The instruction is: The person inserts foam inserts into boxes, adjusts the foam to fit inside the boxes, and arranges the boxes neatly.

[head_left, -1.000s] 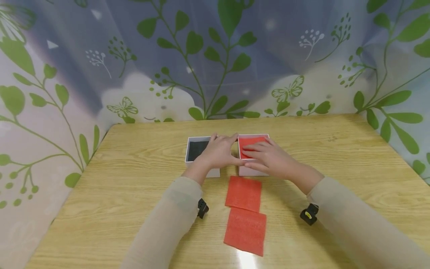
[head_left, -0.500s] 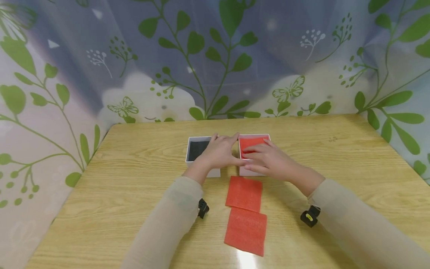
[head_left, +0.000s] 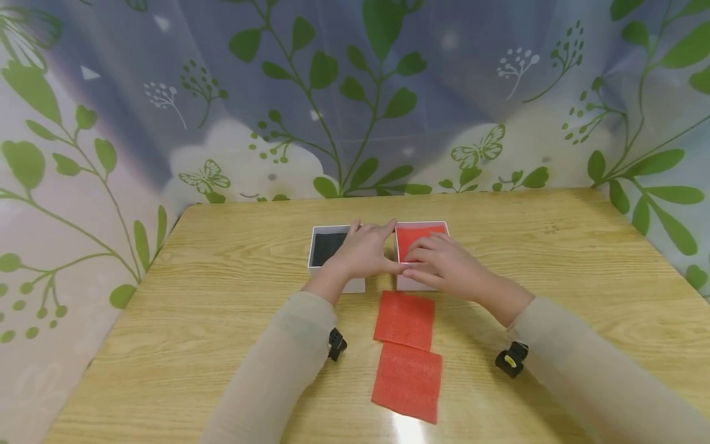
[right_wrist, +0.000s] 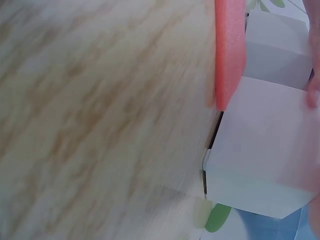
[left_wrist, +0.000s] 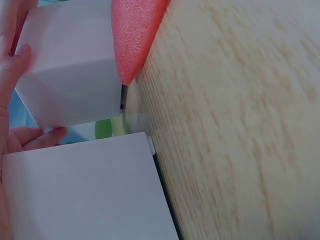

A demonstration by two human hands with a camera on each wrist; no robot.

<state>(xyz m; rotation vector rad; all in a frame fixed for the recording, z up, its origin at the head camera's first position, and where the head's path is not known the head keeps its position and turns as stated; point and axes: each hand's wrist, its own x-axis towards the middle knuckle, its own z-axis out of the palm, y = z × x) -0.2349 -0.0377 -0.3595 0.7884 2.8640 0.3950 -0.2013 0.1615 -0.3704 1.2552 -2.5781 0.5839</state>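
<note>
Two small white boxes stand side by side. The right box (head_left: pixel 416 282) holds red squares (head_left: pixel 409 237) of cloth-like sheet. My left hand (head_left: pixel 363 251) grips its left side, thumb at the near corner, a finger at the far corner; the left wrist view shows the thumb against the white box (left_wrist: pixel 70 90). My right hand (head_left: pixel 452 265) has bent fingers inside that box on the red sheets, with the thumb at the outer front wall. Whether those fingertips pinch a sheet is hidden. Left hand partly covers the left box (head_left: pixel 355 285), which holds dark sheets (head_left: pixel 326 248).
Two loose red squares lie on the wooden table (head_left: pixel 222 308) in front of the right box: an upper square (head_left: pixel 405 319) and a lower square (head_left: pixel 407 383), their edges meeting. A leaf-patterned curtain (head_left: pixel 383 123) hangs behind the table.
My right hand's fingers have bent more and drawn slightly back over the red sheets in the box. The left hand and both boxes stay where they were.
</note>
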